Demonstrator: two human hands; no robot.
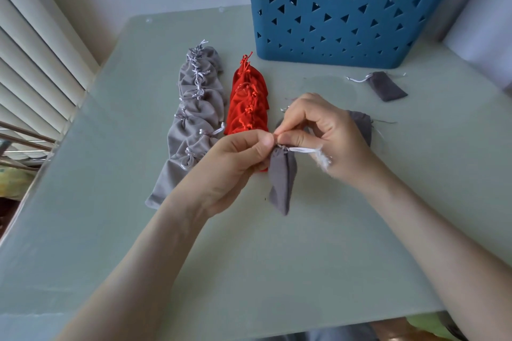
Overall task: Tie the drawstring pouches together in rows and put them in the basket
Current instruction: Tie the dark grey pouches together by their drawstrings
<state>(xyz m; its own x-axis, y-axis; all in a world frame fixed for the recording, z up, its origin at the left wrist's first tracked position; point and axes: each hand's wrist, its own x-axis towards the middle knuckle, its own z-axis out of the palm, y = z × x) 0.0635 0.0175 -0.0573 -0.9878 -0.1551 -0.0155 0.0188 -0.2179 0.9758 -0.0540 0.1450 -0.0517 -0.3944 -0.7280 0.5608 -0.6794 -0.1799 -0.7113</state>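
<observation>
Asking first: what's obscured?
— Basket point(332, 22) cropped at twelve o'clock; right hand point(329, 133) half covers a second grey pouch point(363, 127).
And the hands?
— Left hand point(235, 158) and right, fingers curled, pinch the drawstring point(302, 150) of the hanging pouch point(281, 180), centre.

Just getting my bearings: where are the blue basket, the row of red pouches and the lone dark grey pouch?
blue basket point(332, 61): head view, its lower front wall.
row of red pouches point(246, 108): head view, middle of the row.
lone dark grey pouch point(388, 88): head view, centre of its cloth.
</observation>
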